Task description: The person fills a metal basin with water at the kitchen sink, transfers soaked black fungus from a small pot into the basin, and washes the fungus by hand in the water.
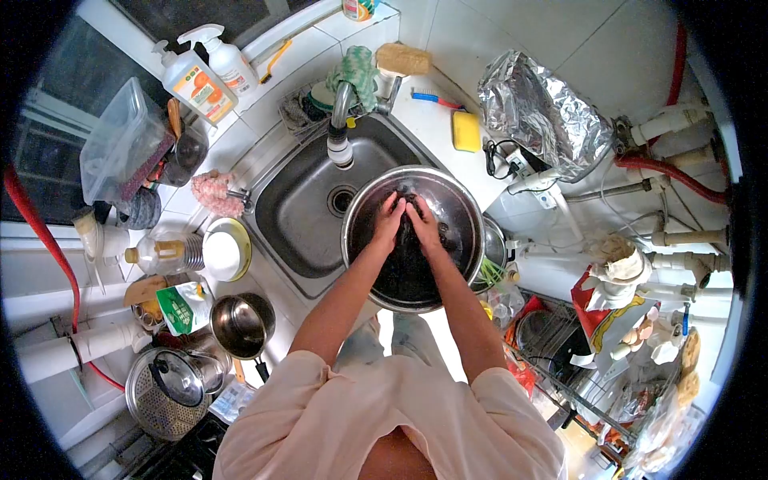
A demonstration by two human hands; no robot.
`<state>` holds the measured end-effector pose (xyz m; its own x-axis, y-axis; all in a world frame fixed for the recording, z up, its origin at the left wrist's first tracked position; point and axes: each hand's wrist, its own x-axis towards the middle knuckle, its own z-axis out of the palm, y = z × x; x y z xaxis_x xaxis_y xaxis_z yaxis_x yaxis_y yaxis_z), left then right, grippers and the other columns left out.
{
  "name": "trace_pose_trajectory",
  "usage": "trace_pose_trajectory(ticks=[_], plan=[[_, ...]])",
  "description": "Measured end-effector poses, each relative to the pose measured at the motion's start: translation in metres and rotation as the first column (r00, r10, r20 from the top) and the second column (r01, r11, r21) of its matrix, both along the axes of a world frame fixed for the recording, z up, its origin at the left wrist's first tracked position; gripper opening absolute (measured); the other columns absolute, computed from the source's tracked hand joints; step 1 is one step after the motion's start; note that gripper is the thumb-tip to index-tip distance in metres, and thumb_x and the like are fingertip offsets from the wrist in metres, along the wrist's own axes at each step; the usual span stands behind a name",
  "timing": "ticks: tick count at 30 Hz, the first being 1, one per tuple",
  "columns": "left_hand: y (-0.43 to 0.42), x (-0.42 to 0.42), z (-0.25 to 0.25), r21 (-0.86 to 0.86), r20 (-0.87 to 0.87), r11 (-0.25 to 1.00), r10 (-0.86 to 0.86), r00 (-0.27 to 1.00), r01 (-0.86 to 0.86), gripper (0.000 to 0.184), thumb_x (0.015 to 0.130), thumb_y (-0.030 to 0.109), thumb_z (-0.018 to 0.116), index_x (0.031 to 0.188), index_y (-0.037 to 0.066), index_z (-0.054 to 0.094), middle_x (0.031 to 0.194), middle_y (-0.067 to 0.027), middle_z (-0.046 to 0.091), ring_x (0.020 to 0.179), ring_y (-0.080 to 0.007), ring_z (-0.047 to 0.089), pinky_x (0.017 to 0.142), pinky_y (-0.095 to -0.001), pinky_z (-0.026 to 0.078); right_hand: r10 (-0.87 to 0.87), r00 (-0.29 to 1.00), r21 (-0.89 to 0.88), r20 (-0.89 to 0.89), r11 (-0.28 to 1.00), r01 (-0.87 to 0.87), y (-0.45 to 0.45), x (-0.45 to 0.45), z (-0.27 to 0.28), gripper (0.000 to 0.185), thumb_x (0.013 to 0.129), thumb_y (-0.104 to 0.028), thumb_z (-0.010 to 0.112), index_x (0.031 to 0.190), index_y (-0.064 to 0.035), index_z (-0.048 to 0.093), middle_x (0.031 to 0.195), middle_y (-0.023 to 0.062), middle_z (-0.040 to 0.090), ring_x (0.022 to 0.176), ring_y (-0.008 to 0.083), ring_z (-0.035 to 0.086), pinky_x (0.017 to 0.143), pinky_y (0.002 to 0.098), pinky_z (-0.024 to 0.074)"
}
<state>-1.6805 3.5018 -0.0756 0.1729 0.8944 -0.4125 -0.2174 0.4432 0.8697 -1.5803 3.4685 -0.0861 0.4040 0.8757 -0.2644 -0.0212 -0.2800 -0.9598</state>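
A large round steel basin (472, 208) sits over the right front edge of the sink, with dark contents (408, 276) filling its lower part. Inside it, my left hand (389, 221) and my right hand (424, 224) are close together, fingers curled inward. Between and below the fingertips is a wet-looking dark clump (410, 197), gripped by both hands; its kind is unclear. A few small dark pieces stick to the basin's inner wall on the right. Part of the fingers is hidden against the dark contents.
Left of the basin lies the steel sink (296, 216) under a faucet (340, 128). A saucepan (242, 324), white bowls (226, 250) and a plastic bottle (164, 254) crowd the left counter. A yellow sponge (466, 131), power strip (540, 182) and crumpled foil (536, 104) stand right.
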Motion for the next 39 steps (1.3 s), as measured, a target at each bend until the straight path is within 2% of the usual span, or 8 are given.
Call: trace_pose_trajectory(ticks=[3,16,19,22,25,30,36,39], plan=[[0.003,0.003,0.000,-0.066,-0.059,0.998,-0.010,0.998,0.006,0.040,0.082,0.025,0.059,0.117,0.008,0.048,0.113,-0.0093,0.050,0.103,-0.0187,0.047,0.088,-0.0302,0.037,0.009,0.998,0.235,-0.054,0.972,0.004,0.003,-0.010,-0.001,0.028,0.081,-0.018,0.059,0.105,-0.0039,0.057,0.103,0.0054,0.057,0.097,0.0143,0.050,0.086,0.0252,0.0368],[-0.010,-0.019,0.035,0.327,-0.781,0.885,0.054,0.623,0.333,0.026,0.080,0.026,0.059,0.091,0.003,0.056,0.075,-0.0167,0.060,0.072,-0.0342,0.058,0.066,-0.0424,0.044,0.062,0.843,-0.132,0.534,0.991,0.011,-0.023,-0.003,0.059,0.029,0.084,-0.030,0.054,0.084,-0.0018,0.061,0.070,0.0190,0.057,0.068,0.0366,0.056,0.063,0.0373,0.0436],[-0.007,-0.040,0.012,0.235,-0.745,0.844,-0.162,0.648,0.481,0.019,0.082,0.019,0.053,0.093,0.003,0.057,0.109,-0.0192,0.050,0.094,-0.0359,0.051,0.076,-0.0426,0.043,0.141,0.710,-0.039,0.690,0.987,-0.159,-0.028,0.027,0.059,0.018,0.078,-0.022,0.061,0.088,-0.0071,0.061,0.095,0.0181,0.055,0.091,0.0330,0.055,0.076,0.0385,0.0432],[-0.032,-0.052,0.057,-0.128,-0.987,0.482,-0.150,-0.062,0.867,0.038,0.078,0.008,0.051,0.116,0.012,0.051,0.135,-0.0166,0.025,0.117,-0.0342,0.035,0.087,-0.0467,0.039,0.432,0.428,-0.407,0.794,0.900,-0.154,-0.054,0.038,0.084,0.064,0.068,-0.024,0.071,0.124,-0.0155,0.040,0.127,0.0177,0.037,0.107,0.0393,0.046,0.087,0.0418,0.0416],[-0.062,-0.057,0.069,-0.340,-0.931,0.344,-0.252,-0.263,0.875,0.084,0.067,0.009,0.064,0.137,0.023,0.020,0.137,-0.0201,0.019,0.118,-0.0411,0.034,0.088,-0.0460,0.041,0.656,0.408,-0.651,0.635,0.738,-0.175,-0.080,0.031,0.081,0.094,0.059,-0.028,0.077,0.135,-0.0182,0.022,0.129,0.0225,0.034,0.110,0.0395,0.045,0.090,0.0419,0.0410],[-0.074,-0.037,0.025,-0.116,-0.955,0.527,-0.293,0.051,0.842,0.077,0.068,0.010,0.066,0.133,0.024,0.028,0.128,-0.0217,0.026,0.109,-0.0405,0.041,0.081,-0.0451,0.045,0.400,0.699,-0.326,0.593,0.913,-0.246,-0.104,-0.006,0.025,0.088,0.060,-0.024,0.077,0.134,-0.0180,0.028,0.124,0.0199,0.042,0.103,0.0359,0.051,0.086,0.0383,0.0440],[-0.047,-0.029,-0.032,0.171,-0.777,0.754,-0.293,0.557,0.634,0.060,0.063,0.007,0.069,0.118,0.010,0.045,0.106,-0.0222,0.043,0.096,-0.0399,0.050,0.081,-0.0423,0.044,-0.111,0.982,-0.227,-0.151,0.971,0.075,-0.068,-0.031,0.031,0.045,0.072,-0.005,0.065,0.114,-0.0128,0.050,0.093,0.0050,0.056,0.073,0.0130,0.054,0.054,0.0237,0.0465],[-0.036,-0.038,-0.020,0.242,-0.739,0.776,-0.241,0.629,0.582,0.043,0.070,0.007,0.063,0.111,0.008,0.050,0.106,-0.0192,0.055,0.099,-0.0340,0.052,0.080,-0.0404,0.043,-0.042,0.966,0.149,0.256,0.989,0.004,-0.049,-0.009,-0.034,0.028,0.074,-0.004,0.063,0.100,-0.0073,0.056,0.080,0.0032,0.058,0.065,0.0116,0.053,0.053,0.0228,0.0425]])
